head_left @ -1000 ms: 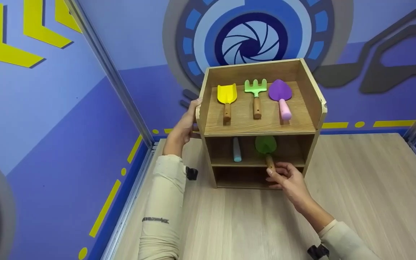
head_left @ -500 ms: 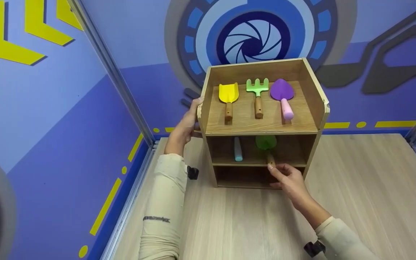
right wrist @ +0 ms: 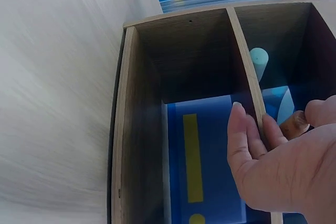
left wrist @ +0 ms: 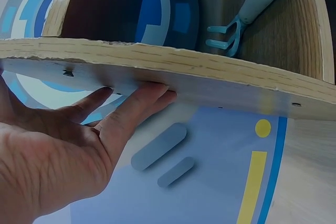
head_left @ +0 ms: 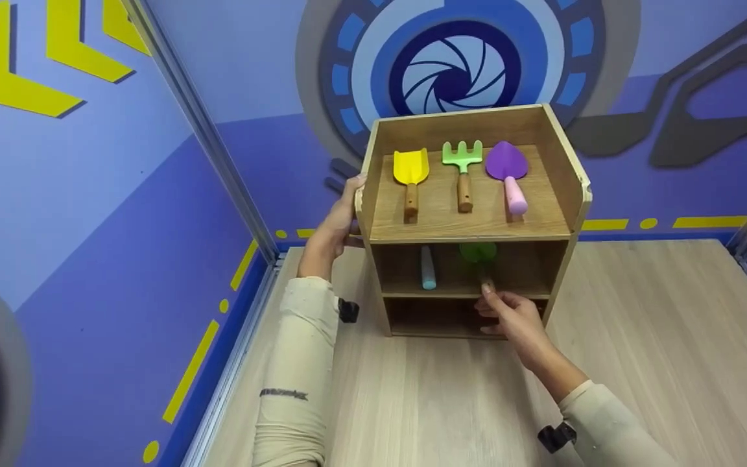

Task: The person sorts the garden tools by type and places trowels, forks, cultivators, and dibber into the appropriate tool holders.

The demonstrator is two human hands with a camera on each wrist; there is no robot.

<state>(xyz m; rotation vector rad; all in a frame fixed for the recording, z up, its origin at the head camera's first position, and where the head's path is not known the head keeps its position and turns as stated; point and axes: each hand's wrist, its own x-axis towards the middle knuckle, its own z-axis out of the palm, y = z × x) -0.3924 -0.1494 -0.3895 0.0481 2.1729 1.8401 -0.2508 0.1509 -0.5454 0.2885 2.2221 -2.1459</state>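
Observation:
A small wooden shelf stands upright. My left hand rests on its left side; in the left wrist view the fingers lie nearly straight against the outer panel. In the middle compartment lies a green trowel, blade inward. My right hand pinches the end of its wooden handle between thumb and index finger, while the other fingers reach below the shelf board. Left of the trowel lies a light-blue hand rake; the head view shows only its handle.
On the top tier lie a yellow shovel, a light-green hand rake and a purple trowel with a pink handle. The bottom compartment is below. Wood-look tabletop surrounds the shelf, with blue printed walls behind and left.
The green trowel has slid deeper into the middle compartment, with my right hand moving slightly inward and up at its handle. My left hand has stayed at the shelf's side.

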